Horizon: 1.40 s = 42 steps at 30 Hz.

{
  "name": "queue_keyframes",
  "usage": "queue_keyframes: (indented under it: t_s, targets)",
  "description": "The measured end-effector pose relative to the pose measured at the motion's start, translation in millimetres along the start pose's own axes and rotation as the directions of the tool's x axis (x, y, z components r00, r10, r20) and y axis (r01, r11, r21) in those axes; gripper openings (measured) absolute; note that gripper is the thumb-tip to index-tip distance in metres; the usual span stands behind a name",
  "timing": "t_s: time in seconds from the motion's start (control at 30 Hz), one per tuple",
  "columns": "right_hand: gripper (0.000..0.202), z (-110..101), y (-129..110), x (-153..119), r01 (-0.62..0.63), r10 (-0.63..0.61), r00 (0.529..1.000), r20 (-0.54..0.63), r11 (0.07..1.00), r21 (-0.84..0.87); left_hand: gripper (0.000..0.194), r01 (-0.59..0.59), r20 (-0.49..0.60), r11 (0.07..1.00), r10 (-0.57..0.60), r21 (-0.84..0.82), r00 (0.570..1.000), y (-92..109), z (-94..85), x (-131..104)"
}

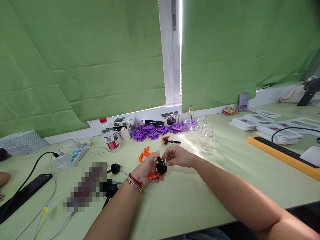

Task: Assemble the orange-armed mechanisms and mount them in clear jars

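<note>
My left hand (146, 169), with a red cord and bracelets at the wrist, is closed around a black and orange clamp-like part (162, 168). It has a round black disc, a short black piece standing up, an orange piece below and a thin metal rod pointing down. From the other side my right hand (178, 156) reaches in, its fingers bent and pinched at the disc's edge; what lies between the fingertips is hidden. Just beyond are loose orange clips (144, 153) and another black and orange part (167, 140).
Purple plastic pieces (152, 130), small boxes (123, 123) and a water bottle (110, 136) line the back. Clear glass jars (207, 141) stand right of centre. Black parts with metal rods (110, 188) lie left, near cables and a power strip (75, 155). Another person's hand (3, 181) shows far left.
</note>
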State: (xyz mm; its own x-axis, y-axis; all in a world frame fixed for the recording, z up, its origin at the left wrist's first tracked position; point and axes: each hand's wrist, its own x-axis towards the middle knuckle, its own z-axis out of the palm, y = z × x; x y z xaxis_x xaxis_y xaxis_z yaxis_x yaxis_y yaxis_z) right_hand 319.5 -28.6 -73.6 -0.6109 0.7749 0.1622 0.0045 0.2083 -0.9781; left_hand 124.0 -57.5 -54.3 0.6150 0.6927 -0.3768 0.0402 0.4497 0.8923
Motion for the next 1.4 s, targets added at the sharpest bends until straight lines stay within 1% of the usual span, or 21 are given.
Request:
queue_keyframes:
  t_s: [0.17, 0.37, 0.43, 0.5, 0.57, 0.63, 0.67, 0.73, 0.77, 0.8, 0.9, 0.97, 1.03, 1.13, 1.2, 1.23, 1.27, 1.3, 1.33, 1.37, 1.4]
  targets:
    - [0.027, -1.6, -1.2, -0.7, 0.001, -0.001, 0.999, -0.034, 1.0, -0.015, 0.062, -0.019, -0.006, 0.999, 0.019, -0.025, 1.0, 0.7, -2.7, -0.5]
    - [0.029, -3.5, -2.4, -0.4, -0.013, 0.014, 0.996, -0.087, 1.0, 0.013, 0.065, -0.052, -0.032, 0.996, 0.05, -0.065, 0.998, 8.0, -2.4, -6.6]
    - [0.03, -2.1, -3.5, -0.8, -0.025, 0.026, 0.997, -0.071, 1.0, 0.016, 0.069, -0.121, -0.068, 0.99, 0.116, -0.069, 0.991, 10.6, -1.6, -10.2]
    - [0.034, 2.0, -4.2, -1.1, -0.03, 0.031, 0.999, -0.014, 0.999, 0.036, 0.073, -0.241, -0.111, 0.969, 0.235, -0.048, 0.966, 12.4, -0.3, -13.7]
    - [0.044, 8.5, -4.0, -0.6, -0.058, 0.052, 0.997, 0.056, 0.993, 0.105, 0.075, -0.368, -0.16, 0.929, 0.368, 0.028, 0.916, 13.2, 1.4, -15.5]
    - [0.056, 15.7, -3.0, 0.6, -0.13, 0.103, 0.986, 0.127, 0.967, 0.22, 0.07, -0.459, -0.239, 0.864, 0.499, 0.205, 0.833, 12.6, 3.1, -14.6]
    - [0.06, 18.8, -2.5, 1.2, -0.169, 0.128, 0.979, 0.159, 0.945, 0.281, 0.065, -0.473, -0.279, 0.817, 0.563, 0.33, 0.778, 11.8, 3.5, -13.0]
    - [0.065, 23.0, -2.1, 2.1, -0.227, 0.155, 0.965, 0.211, 0.898, 0.378, 0.052, -0.434, -0.316, 0.691, 0.679, 0.578, 0.662, 9.3, 3.4, -8.1]
    - [0.064, 24.0, -2.3, 2.1, -0.242, 0.159, 0.961, 0.227, 0.881, 0.407, 0.046, -0.399, -0.306, 0.622, 0.726, 0.674, 0.616, 7.6, 2.7, -5.3]
    - [0.062, 24.3, -2.8, 2.0, -0.248, 0.161, 0.959, 0.232, 0.871, 0.425, 0.043, -0.367, -0.285, 0.558, 0.762, 0.744, 0.582, 5.8, 1.7, -2.4]
    - [0.049, 22.8, -4.9, 1.2, -0.235, 0.168, 0.966, 0.194, 0.884, 0.404, 0.039, -0.326, -0.204, 0.414, 0.83, 0.85, 0.52, 0.6, -2.4, 3.9]
    - [0.042, 20.3, -5.5, 1.3, -0.202, 0.172, 0.978, 0.117, 0.921, 0.333, 0.041, -0.324, -0.159, 0.341, 0.864, 0.882, 0.478, -1.8, -5.0, 5.6]
    - [0.036, 15.9, -4.7, 2.6, -0.166, 0.169, 0.986, 0.005, 0.965, 0.201, 0.043, -0.314, -0.148, 0.293, 0.899, 0.903, 0.413, -3.0, -7.5, 5.9]
    - [0.028, 2.2, -1.3, 8.1, -0.13, 0.107, 0.972, -0.208, 0.987, -0.096, 0.044, -0.285, -0.21, 0.291, 0.936, 0.913, 0.284, -3.4, -12.4, 6.7]
    - [0.027, -10.7, 1.8, 14.5, -0.152, 0.03, 0.938, -0.346, 0.931, -0.331, 0.043, -0.286, -0.285, 0.343, 0.931, 0.895, 0.226, -3.8, -16.9, 8.6]
    - [0.029, -17.2, 3.4, 18.6, -0.181, -0.018, 0.921, -0.389, 0.866, -0.467, 0.042, -0.289, -0.333, 0.384, 0.919, 0.877, 0.213, -4.2, -19.3, 10.1]
    - [0.03, -23.2, 5.1, 23.0, -0.221, -0.068, 0.907, -0.416, 0.763, -0.607, 0.042, -0.29, -0.382, 0.43, 0.901, 0.855, 0.207, -4.7, -21.7, 11.7]
    - [0.031, -28.2, 6.8, 27.8, -0.26, -0.111, 0.904, -0.414, 0.627, -0.735, 0.041, -0.287, -0.43, 0.475, 0.879, 0.832, 0.207, -5.3, -24.0, 13.4]
    - [0.031, -31.9, 8.7, 32.6, -0.293, -0.138, 0.903, -0.408, 0.499, -0.816, 0.04, -0.282, -0.472, 0.515, 0.856, 0.809, 0.211, -5.8, -25.9, 14.9]
    - [0.03, -34.2, 10.8, 37.4, -0.309, -0.148, 0.904, -0.402, 0.422, -0.852, 0.04, -0.276, -0.507, 0.55, 0.834, 0.788, 0.216, -6.3, -27.6, 16.2]
    - [0.03, -35.2, 13.2, 42.0, -0.319, -0.15, 0.906, -0.395, 0.372, -0.872, 0.039, -0.272, -0.535, 0.578, 0.816, 0.769, 0.22, -6.6, -28.8, 17.1]
